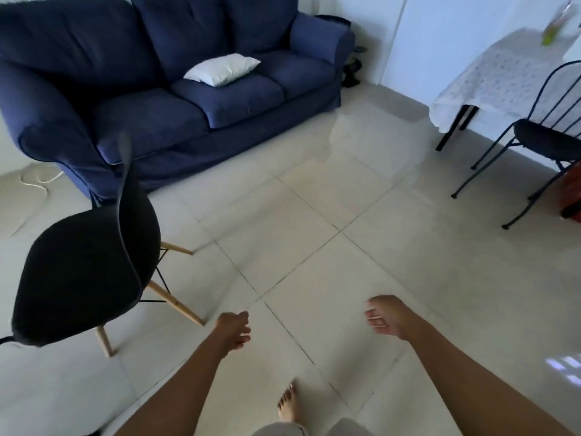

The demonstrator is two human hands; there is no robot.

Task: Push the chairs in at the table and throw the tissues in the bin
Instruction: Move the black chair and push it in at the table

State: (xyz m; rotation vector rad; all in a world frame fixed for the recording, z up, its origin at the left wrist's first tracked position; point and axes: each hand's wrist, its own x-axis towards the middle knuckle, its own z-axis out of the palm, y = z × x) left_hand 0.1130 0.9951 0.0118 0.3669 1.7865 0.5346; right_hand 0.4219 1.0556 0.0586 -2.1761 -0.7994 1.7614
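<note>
Both hands hang out over the bare tiled floor (pixel 314 215) and hold nothing. The left hand (pixel 234 330) is loosely curled, fingers bent in toward the palm without closing into a fist, and touches nothing. The right hand (pixel 388 316) is also relaxed and half open, fingers drooping and slightly spread, clear of everything. A bare foot (pixel 287 404) shows on the tiles below and between the two forearms. The middle of the floor is a wide open stretch of pale tiles running from the hands toward the sofa and the table. The black shell chair (pixel 85 278) with pale wooden legs stands at the left, well apart from the table, just in front of the blue sofa (pixel 151 89); its nearest wooden leg ends near the left hand but does not touch it. A white cushion (pixel 221 69) lies on the sofa seat. At the far right the table (pixel 503 80) stands near the wall under a white patterned cloth that drapes over its near corner, with one dark leg showing below the cloth edge. A thin-framed metal chair (pixel 540 136) with a dark seat stands at the table's near side, pulled out, its legs on open tile. A blurred green and clear object (pixel 555 26) sits on the table top; what it is cannot be told. Something red (pixel 573 196) lies cut off at the right edge behind the metal chair.
</note>
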